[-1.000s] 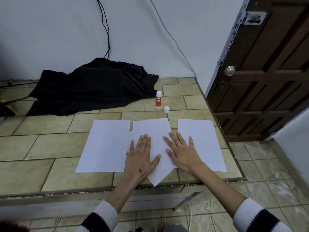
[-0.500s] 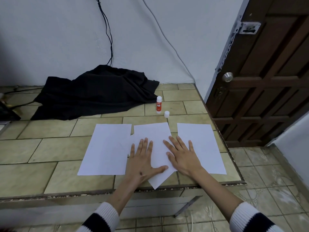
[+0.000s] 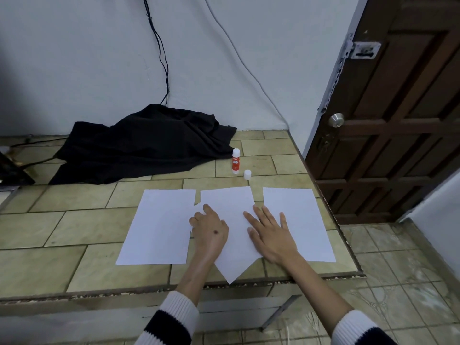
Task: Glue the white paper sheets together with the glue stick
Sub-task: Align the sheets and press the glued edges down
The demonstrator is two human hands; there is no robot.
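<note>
The left hand [image 3: 210, 230] has curled its fingers, flat half a second ago, onto the skewed middle sheets [image 3: 230, 220]; the right hand [image 3: 270, 232] stays splayed flat. Pressing seems finished; the uncapped glue stick [image 3: 235, 161] stands beyond the fingertips.

Tiled counter [image 3: 74, 230], white wall [image 3: 74, 58], brown door [image 3: 403, 145]

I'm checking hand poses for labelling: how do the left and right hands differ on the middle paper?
The left hand has its fingers curled at the middle paper's left edge; the right hand lies flat with fingers spread. The left hand sits by the left sheet, the right hand nearer the right sheet. Both rest on the middle paper.
</note>
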